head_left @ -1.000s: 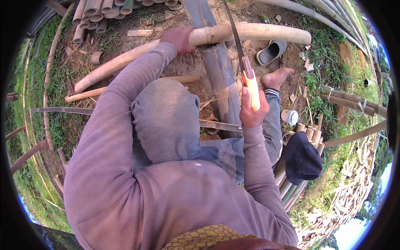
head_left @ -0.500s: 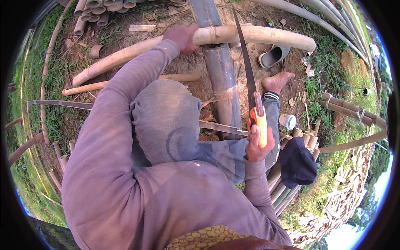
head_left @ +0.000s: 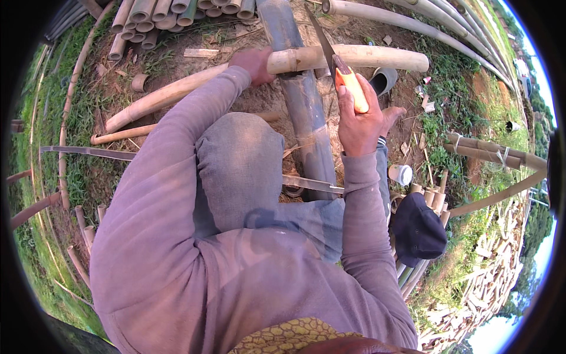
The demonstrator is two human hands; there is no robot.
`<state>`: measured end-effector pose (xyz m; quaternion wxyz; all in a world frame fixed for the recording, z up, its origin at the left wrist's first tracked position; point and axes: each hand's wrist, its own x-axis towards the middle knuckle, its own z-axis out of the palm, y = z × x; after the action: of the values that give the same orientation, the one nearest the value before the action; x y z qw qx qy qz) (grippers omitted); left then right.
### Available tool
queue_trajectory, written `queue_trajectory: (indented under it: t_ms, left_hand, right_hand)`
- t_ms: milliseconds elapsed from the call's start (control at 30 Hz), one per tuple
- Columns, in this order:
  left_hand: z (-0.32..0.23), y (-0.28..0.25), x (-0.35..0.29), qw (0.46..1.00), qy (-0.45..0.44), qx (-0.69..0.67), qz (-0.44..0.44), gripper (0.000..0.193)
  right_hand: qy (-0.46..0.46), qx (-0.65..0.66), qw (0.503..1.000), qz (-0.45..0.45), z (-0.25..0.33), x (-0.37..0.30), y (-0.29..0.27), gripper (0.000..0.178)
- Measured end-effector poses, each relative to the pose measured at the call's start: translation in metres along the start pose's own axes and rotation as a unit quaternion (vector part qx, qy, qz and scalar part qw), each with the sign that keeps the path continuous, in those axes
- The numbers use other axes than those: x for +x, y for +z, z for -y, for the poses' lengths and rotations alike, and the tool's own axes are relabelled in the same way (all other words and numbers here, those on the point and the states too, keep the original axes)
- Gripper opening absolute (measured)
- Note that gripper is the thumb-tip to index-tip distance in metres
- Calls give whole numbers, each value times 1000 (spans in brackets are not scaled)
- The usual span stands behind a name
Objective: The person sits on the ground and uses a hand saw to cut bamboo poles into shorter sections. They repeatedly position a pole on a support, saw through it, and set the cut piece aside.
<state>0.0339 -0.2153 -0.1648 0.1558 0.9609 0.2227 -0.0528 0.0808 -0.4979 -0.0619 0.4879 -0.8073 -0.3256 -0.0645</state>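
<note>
My left hand (head_left: 252, 65) is wrapped round a thick pale bamboo pole (head_left: 383, 56), which lies crosswise over a dark, weathered bamboo log (head_left: 306, 112). In my right hand (head_left: 361, 121) is a handsaw (head_left: 352, 89) with an orange handle, fingers closed round the grip. Its long dark blade points away from me and crosses the pole to the right of the log. Whether the teeth have bitten into the pole I cannot tell. Behind the hand and saw, a grey clog (head_left: 384, 81) and my bare foot (head_left: 392, 118) are partly hidden.
Cut bamboo tubes (head_left: 147, 17) are stacked at the far left. Long poles (head_left: 389, 23) lie far right. A long flat blade (head_left: 309, 182) rests by my knee. Nearby on the right are a white cup (head_left: 401, 174) and a dark cap (head_left: 418, 230) on bamboo pieces.
My right hand has pushed the saw forward, away from me, so its handle is now close to the pole. My left hand keeps its hold on the pole.
</note>
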Motion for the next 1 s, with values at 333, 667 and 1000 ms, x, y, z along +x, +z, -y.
queue_trajectory:
  t_ms: [333, 667, 1000]
  left_hand:
    - [2, 2, -5, 1000, -10, -2, 20, 63]
    - [5, 7, -9, 1000, 5, -4, -1, 64]
    - [4, 10, -1, 1000, -2, 7, -3, 62]
  right_hand:
    - [89, 91, 992, 4, 32, -152, -106, 55]
    - [14, -2, 1000, 20, 3, -33, -19, 42]
    - [29, 8, 1000, 2, 7, -105, -62, 48]
